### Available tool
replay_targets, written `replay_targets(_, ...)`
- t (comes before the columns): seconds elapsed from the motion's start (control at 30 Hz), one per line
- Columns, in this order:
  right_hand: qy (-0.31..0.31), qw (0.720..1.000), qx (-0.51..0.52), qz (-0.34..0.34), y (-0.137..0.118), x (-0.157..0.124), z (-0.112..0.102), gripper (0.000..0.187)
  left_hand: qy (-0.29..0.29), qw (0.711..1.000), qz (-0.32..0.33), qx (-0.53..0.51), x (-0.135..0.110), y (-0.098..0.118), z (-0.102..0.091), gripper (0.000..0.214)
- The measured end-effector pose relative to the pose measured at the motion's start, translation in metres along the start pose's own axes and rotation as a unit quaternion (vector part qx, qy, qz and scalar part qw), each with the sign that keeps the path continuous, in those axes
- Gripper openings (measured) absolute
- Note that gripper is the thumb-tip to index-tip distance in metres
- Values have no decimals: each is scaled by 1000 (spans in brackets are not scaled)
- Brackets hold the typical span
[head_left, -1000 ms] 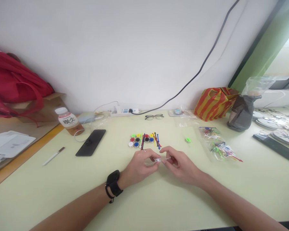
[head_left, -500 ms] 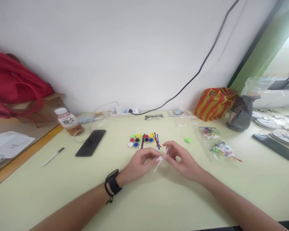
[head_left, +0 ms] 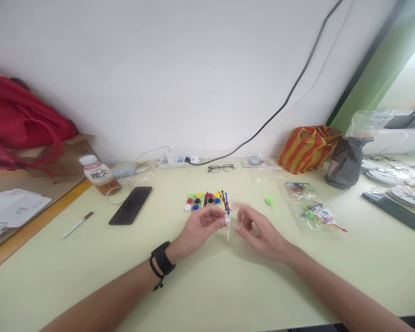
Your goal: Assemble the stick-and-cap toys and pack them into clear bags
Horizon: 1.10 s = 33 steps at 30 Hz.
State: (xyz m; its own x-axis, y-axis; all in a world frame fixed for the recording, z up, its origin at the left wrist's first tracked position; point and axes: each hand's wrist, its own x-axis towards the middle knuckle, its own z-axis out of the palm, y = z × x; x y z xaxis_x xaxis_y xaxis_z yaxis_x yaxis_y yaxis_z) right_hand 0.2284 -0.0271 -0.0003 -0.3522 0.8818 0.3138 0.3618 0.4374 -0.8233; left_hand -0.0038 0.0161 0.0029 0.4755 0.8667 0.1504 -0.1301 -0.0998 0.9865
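Between thumb and fingers, my left hand [head_left: 204,227] pinches a thin white plastic arrow [head_left: 228,233] with a small round hub, its shaft pointing toward me. Just to its right is my right hand [head_left: 261,233], fingers apart and slightly blurred, touching nothing that I can see. Beyond my left hand lie small round discs [head_left: 210,201] in red, black, yellow, blue, green and white, with coloured plastic arrows [head_left: 224,199] beside them. One green disc [head_left: 269,201] sits alone past my right hand.
Clear plastic bags of coloured parts [head_left: 318,216] lie to the right, near a dark phone [head_left: 396,211]. Eyeglasses [head_left: 221,168] rest near the wall. On the left are a black phone [head_left: 130,205], a pen [head_left: 77,225] and a drink bottle [head_left: 98,175].
My right hand has come off the white arrow and sits slightly apart from it. The arrow, still in my left hand, has turned from slanted to nearly upright in the picture.
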Motion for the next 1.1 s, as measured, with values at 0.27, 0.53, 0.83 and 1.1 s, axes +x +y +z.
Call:
replay_targets(0.27,-4,997,67,46,-12,6,-3,39,-13,1000,2,15,-2,0,1,27)
replay_targets(0.53,-22,997,66,35,-10,5,3,22,-48,998,6,26,-3,-1,0,23)
replay_targets(0.83,5,1000,10,-3,-3,1,2,65,-26,1000,-12,12,-3,5,2,29)
replay_targets(1.1,-87,996,24,27,-11,5,-8,53,-4,1000,-4,2,-1,0,1,29)
